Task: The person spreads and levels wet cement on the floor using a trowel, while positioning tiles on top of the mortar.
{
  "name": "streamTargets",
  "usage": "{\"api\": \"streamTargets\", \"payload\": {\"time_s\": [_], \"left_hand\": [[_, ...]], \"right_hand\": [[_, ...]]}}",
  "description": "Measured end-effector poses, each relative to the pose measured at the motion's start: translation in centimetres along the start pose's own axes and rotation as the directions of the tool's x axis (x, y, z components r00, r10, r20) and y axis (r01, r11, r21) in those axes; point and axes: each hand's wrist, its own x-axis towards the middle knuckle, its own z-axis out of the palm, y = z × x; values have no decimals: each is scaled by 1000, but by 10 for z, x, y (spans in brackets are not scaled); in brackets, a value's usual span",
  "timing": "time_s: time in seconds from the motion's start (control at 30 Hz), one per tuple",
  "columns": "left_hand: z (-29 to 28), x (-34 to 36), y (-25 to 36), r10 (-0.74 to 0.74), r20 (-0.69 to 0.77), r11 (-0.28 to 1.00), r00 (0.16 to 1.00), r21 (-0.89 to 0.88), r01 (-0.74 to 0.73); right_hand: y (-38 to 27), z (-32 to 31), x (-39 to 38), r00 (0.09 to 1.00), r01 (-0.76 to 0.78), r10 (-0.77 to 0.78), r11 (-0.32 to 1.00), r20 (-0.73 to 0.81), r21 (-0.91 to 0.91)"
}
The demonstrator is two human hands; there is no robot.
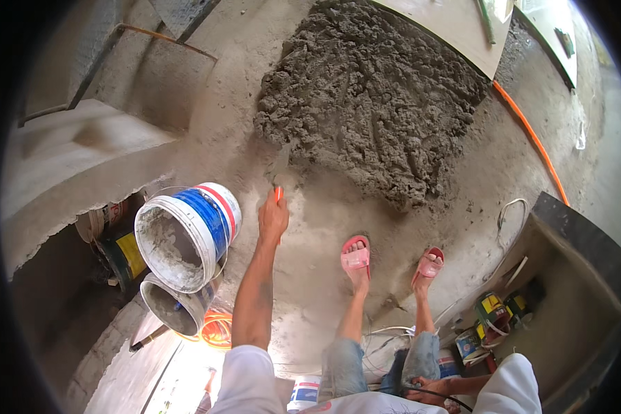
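Note:
A trowel with an orange handle [278, 194] is gripped in my left hand [274, 219], my arm stretched forward. Its grey blade [281, 160] lies low over the floor at the near left edge of a broad heap of wet mortar [372, 96]. Close to my right knee, my right hand [429, 391] has curled fingers, and what they hold is hard to make out. A black cable [443, 396] runs beside that hand.
Left of my arm, a white and blue bucket [221, 214] lies tilted with a second bucket [194, 303] below it. Boards [455, 31] border the mortar at the upper right, near an orange hose [531, 134]. Several paint cans [491, 310] stand lower right. My feet wear pink sandals [356, 259].

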Motion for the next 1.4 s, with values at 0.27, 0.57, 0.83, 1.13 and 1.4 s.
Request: {"api": "streamTargets", "payload": {"time_s": [0.27, 0.57, 0.83, 1.13, 1.4], "left_hand": [[-12, 18, 32, -2, -58, 999, 998, -34, 0], [24, 17, 38, 9, -158, 994, 987, -103, -25], [102, -153, 7, -254, 436, 894, 863, -235, 382], [225, -280, 104, 89, 632, 929, 769, -332, 166], [248, -361, 302, 419, 302, 908, 856, -141, -394]], "right_hand": [[-4, -6, -5, 984, 15, -28, 997, 175, 74], [-13, -11, -23, 953, 84, -46, 990, -301, 116], [-22, -31, -38, 983, 79, -57, 990, -177, 117], [5, 51, -75, 944, 169, -185, 982, -274, -83], [49, 125, -110, 962, 42, -79, 989, -262, -144]]}}
